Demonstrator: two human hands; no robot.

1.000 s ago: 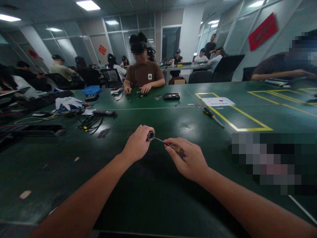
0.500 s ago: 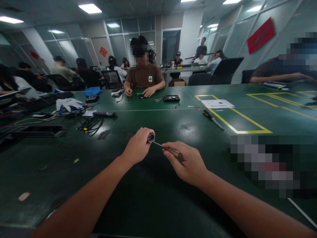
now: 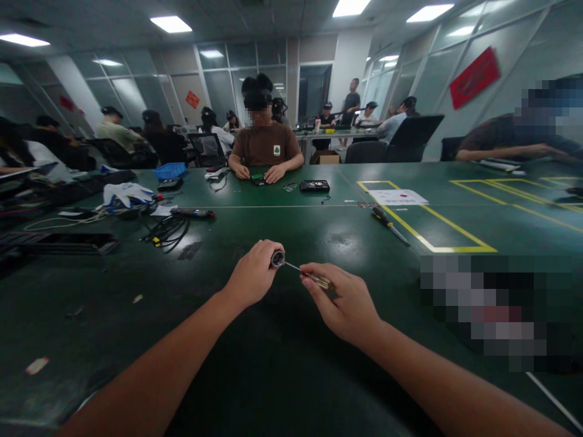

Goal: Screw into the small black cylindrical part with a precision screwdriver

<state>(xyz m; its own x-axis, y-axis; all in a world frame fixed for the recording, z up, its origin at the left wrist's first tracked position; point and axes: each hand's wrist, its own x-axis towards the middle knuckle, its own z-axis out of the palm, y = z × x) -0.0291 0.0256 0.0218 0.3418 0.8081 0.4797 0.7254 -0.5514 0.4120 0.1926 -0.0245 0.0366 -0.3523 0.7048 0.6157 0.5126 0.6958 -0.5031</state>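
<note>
My left hand is wrapped round a dark cylindrical part, whose round, hollow-looking end faces me. Most of its body is hidden in the fingers. My right hand grips a screwdriver by its yellowish clear handle. The thin shaft points left and its tip meets or nearly meets the right side of the part's end; I cannot tell whether they touch. Both hands are held above the middle of the green table.
Another screwdriver lies right of centre, by a yellow-taped outline and a paper sheet. To the left are white gloves, black cables and a black tray-like frame. Across the table a person handles a small device.
The view has tipped slightly upward, so the background sits a little lower. Both hands keep nearly the same pose, with the part and screwdriver still held together.
</note>
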